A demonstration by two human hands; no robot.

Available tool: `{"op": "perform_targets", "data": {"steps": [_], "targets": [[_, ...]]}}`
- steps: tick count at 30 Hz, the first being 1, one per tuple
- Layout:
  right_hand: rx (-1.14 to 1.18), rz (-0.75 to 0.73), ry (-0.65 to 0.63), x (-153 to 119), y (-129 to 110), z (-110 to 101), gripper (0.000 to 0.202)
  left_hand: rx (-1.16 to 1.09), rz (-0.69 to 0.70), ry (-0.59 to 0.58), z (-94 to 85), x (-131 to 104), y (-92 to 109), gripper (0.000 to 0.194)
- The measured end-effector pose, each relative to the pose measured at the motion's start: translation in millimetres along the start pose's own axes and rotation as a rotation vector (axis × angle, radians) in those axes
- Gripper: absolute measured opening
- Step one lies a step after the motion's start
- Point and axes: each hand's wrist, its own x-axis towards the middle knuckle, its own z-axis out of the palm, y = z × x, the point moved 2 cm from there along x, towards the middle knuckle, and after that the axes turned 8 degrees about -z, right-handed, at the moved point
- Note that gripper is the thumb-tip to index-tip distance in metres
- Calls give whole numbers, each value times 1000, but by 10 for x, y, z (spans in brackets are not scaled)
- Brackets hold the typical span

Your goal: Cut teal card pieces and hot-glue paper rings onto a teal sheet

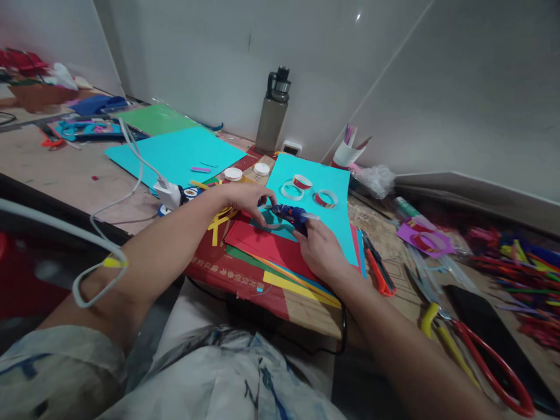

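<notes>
My right hand (321, 248) is closed around a blue hot glue gun (289, 211), with a pale glue stick jutting from its back end. The gun's nozzle points left, toward my left hand (249, 201). Curled thumb and fingers of that hand pinch a pale paper strip (275, 226) bent into a loop, partly hidden by the gun and the fingers. Just beyond, a white paper ring (291, 190), a small red-and-white ring (302, 182) and another red-and-white ring (325, 199) stand on a cyan sheet (336, 175).
Coloured sheets are stacked under my hands on a cardboard box (301, 312). A water bottle (272, 116) stands by the wall. On the right lie a cutter knife (380, 268), pliers (431, 318), scissors (485, 356) and a phone (494, 332). A white cable (140, 169) crosses on the left.
</notes>
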Motion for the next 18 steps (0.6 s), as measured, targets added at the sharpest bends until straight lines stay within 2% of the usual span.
{"op": "perform_targets", "data": {"steps": [10,18], "targets": [[84,109,-83,54,-58,-7,22,21,5,16,8,21,-35,73],[119,123,-122,122,-121,46,26,12,29,4,4,17,-35,66]]}}
